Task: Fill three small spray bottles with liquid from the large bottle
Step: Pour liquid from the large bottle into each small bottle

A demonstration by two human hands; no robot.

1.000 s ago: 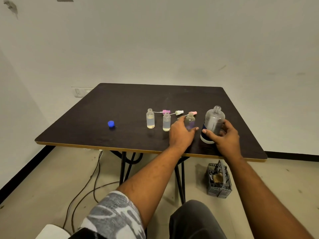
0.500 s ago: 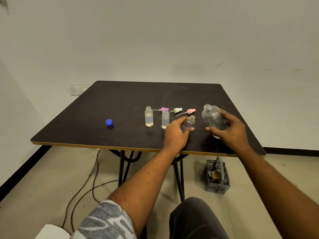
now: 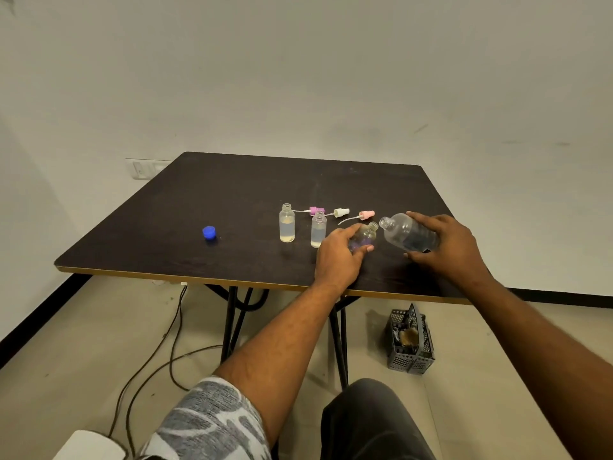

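**Big bottle (image 3: 409, 234) tips toward the third bottle (image 3: 365, 234)**

One second ago the big bottle stood up on the desk (image 3: 166, 227). Now it is up in the air and lies almost on its side. The third bottle stood straight then too, and now it leans.

Far to the left on the desk sits a blue cap (image 3: 209, 232), all by itself. Well to its right stands the first bottle (image 3: 287, 227), open at the top, with pale liquid inside. Just beside it stands the second bottle (image 3: 318, 233), also open and also with liquid in it. Behind these two lie three spray tops in a row: a purple top (image 3: 313, 210), a white top (image 3: 341, 212) and a pink top (image 3: 366, 214). Each has a thin tube.

Next comes the left hand (image 3: 338, 257). Its fingers are curled round the third bottle and hold it leaning to the right, with its open mouth up. I cannot tell if its bottom touches the desk.

The big bottle's open mouth points left and sits just beside the third bottle's mouth. I cannot tell if the two mouths touch. The right hand (image 3: 447, 244) grips the big bottle round its fat end, with the thumb below and the fingers on top.

On the floor under the right side of the desk stands a grey basket (image 3: 411, 346).
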